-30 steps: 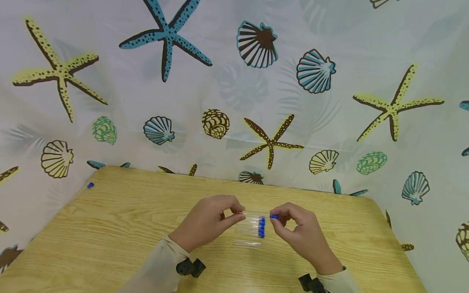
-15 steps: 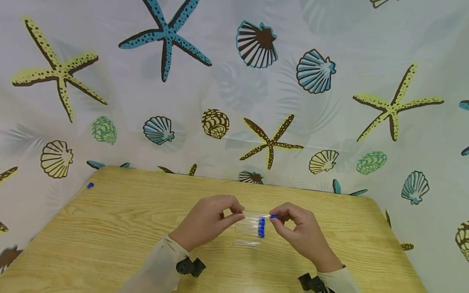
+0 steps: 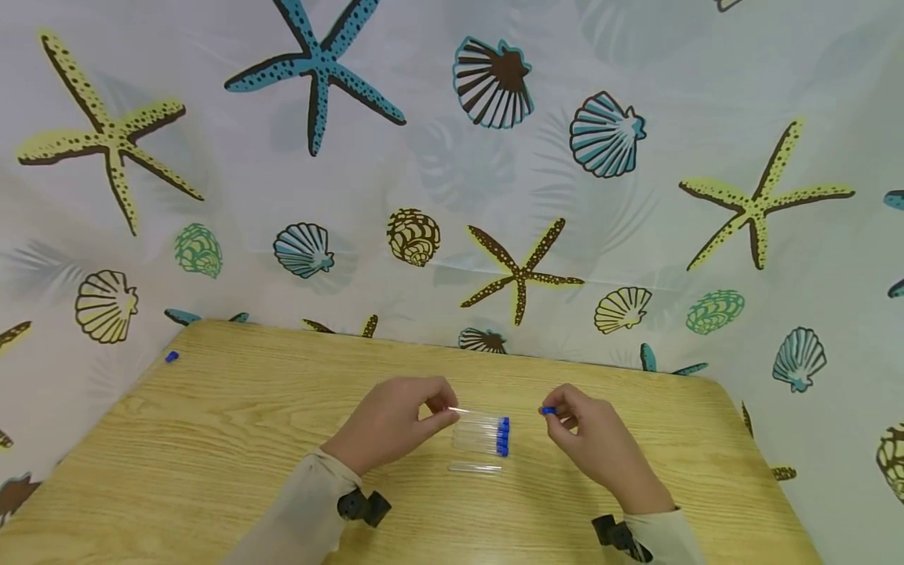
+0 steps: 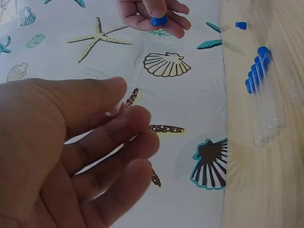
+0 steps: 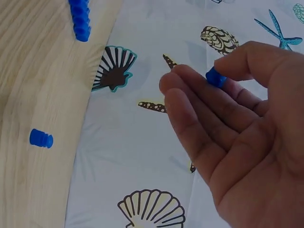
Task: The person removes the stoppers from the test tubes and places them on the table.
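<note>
Between thumb and fingertips, my left hand (image 3: 399, 420) pinches one end of a clear test tube (image 3: 476, 412), which points right, above a row of tubes. Apart from that tube's far end, my right hand (image 3: 593, 439) pinches a small blue stopper (image 5: 216, 77) between thumb and fingers. Several clear tubes with blue stoppers (image 4: 256, 73) lie side by side on the table below. Nearer me lies a loose tube (image 3: 475, 468) without a stopper. A second blue stopper (image 5: 41, 138) rests on the table, hidden behind my right hand in the head view.
The wooden table (image 3: 282, 392) has another blue stopper (image 3: 172, 357) at its far left corner. A white curtain (image 3: 395, 157) printed with shells and starfish hangs behind and beside the table.
My right hand has moved right with the blue stopper, away from the end of the tube, where it was half a second ago. My left hand has shifted slightly left with the tube.
</note>
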Demonstrator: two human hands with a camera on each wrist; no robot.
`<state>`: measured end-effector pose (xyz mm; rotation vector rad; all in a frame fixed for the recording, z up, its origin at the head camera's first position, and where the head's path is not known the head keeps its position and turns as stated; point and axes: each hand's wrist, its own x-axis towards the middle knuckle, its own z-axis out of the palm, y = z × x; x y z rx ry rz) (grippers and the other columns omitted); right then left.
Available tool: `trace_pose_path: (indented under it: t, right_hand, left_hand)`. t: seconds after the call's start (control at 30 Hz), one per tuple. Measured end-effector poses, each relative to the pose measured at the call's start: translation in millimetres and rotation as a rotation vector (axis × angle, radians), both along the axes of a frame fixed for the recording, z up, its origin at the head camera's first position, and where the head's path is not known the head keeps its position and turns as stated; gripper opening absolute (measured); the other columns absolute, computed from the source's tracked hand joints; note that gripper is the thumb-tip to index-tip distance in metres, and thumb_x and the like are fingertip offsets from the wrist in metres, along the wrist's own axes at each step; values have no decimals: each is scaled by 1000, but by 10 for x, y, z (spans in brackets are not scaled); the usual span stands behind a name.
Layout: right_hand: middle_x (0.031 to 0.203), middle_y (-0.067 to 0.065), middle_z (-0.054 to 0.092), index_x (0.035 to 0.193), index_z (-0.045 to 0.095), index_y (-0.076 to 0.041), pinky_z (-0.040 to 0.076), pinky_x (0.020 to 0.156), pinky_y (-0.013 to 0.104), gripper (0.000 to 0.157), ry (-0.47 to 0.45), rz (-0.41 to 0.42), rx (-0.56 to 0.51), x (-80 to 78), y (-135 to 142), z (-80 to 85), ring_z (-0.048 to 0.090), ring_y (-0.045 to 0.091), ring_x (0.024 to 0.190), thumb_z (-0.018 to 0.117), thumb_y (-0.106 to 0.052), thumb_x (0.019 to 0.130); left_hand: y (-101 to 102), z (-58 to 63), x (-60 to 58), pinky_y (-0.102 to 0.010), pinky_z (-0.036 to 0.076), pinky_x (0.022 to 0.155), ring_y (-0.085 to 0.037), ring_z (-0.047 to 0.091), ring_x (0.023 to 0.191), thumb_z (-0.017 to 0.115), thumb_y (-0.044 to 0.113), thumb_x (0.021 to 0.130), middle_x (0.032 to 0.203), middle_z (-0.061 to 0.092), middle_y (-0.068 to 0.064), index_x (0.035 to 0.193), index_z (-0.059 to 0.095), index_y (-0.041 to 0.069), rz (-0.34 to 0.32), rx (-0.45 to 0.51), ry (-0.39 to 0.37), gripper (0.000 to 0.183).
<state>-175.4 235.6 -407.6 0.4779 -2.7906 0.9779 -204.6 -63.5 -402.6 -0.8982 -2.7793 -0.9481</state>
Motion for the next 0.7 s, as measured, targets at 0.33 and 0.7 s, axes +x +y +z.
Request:
trace_pose_path:
  t: [0.33, 0.7]
  right_hand:
    - [79, -2, 56, 103, 67, -9, 45, 65, 31, 10, -157, -76, 78, -107, 139, -108, 50, 14, 70, 66, -4, 95]
    - [82, -3, 64, 91, 67, -11, 51, 68, 36, 8, -313, -117, 228, -100, 209, -173, 57, 13, 73, 72, -8, 96]
  left_hand:
    - [0, -350, -181, -30, 51, 70, -4, 57, 71, 77, 27, 95, 80, 64, 16, 91, 74, 26, 20, -97, -155, 6]
    - [49, -615, -238, -32, 51, 71, -4, 58, 72, 79, 25, 93, 82, 66, 14, 90, 75, 24, 28, -114, -164, 5]
